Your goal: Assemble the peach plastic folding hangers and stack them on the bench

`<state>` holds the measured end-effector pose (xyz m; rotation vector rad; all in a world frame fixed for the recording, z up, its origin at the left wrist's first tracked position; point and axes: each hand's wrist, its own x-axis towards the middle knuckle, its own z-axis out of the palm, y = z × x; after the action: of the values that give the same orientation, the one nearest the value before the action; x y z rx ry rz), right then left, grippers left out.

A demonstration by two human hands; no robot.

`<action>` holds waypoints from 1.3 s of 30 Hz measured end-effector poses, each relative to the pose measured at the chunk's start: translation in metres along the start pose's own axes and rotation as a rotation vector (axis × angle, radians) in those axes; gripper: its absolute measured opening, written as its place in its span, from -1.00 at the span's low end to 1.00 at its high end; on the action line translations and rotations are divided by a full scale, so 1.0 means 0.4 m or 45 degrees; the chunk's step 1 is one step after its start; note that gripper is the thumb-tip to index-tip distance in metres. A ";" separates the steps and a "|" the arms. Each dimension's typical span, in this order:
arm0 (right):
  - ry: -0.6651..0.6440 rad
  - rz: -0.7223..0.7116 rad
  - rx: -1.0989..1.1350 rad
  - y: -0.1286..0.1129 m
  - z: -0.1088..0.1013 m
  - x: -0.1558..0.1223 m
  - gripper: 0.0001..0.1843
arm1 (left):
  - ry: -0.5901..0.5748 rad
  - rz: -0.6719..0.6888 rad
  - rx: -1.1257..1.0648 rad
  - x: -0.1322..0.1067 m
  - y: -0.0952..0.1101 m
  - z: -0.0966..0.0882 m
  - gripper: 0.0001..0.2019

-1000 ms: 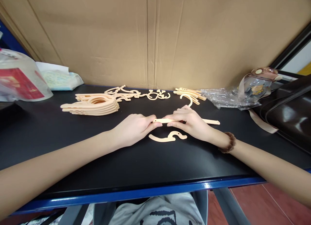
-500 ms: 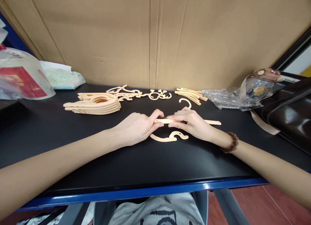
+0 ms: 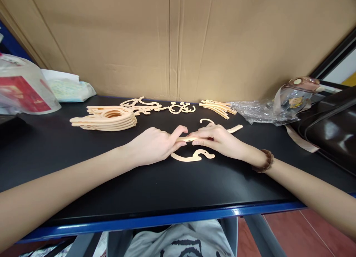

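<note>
Between my two hands is a cream plastic clothes hanger (image 3: 236, 129), held just above the black table. My left hand (image 3: 154, 146) pinches its left end between thumb and fingers. My right hand (image 3: 222, 140) is closed around its middle and hides much of it; the hook sticks out behind the fingers and one arm pokes out to the right. Just in front of my hands a loose curved hanger piece (image 3: 187, 159) with a hooked end lies on the table, its left tip by my left hand.
A stack of cream hangers (image 3: 108, 120) lies back left, with loose hook pieces (image 3: 180, 107) and straight pieces (image 3: 218, 108) along the cardboard wall (image 3: 125, 46). To the right are clear plastic wrap (image 3: 253, 112), a bottle (image 3: 296, 96) and a dark bag (image 3: 330, 127). A tissue pack (image 3: 71, 88) sits left.
The hanger has turned in my hands: its right arm now tilts upward and shows shorter, and its hook has dropped and shifted left. My hands have barely moved.
</note>
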<state>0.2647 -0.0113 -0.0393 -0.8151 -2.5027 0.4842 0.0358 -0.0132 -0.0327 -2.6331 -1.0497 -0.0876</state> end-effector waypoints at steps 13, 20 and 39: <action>0.184 0.274 -0.252 -0.002 0.006 0.000 -0.66 | 0.364 -0.153 -0.237 0.011 -0.028 0.006 -0.73; 0.199 0.218 -0.234 0.008 0.004 0.000 -0.68 | 0.438 -0.214 -0.025 -0.002 -0.021 -0.029 -0.74; 0.141 0.039 -0.479 -0.007 0.001 0.007 -0.69 | 0.274 -0.150 -0.378 -0.003 -0.002 -0.016 -0.68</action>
<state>0.2612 -0.0120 -0.0376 -0.9889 -2.5144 -0.0284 0.0347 -0.0153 -0.0267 -2.7339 -1.1924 -0.5813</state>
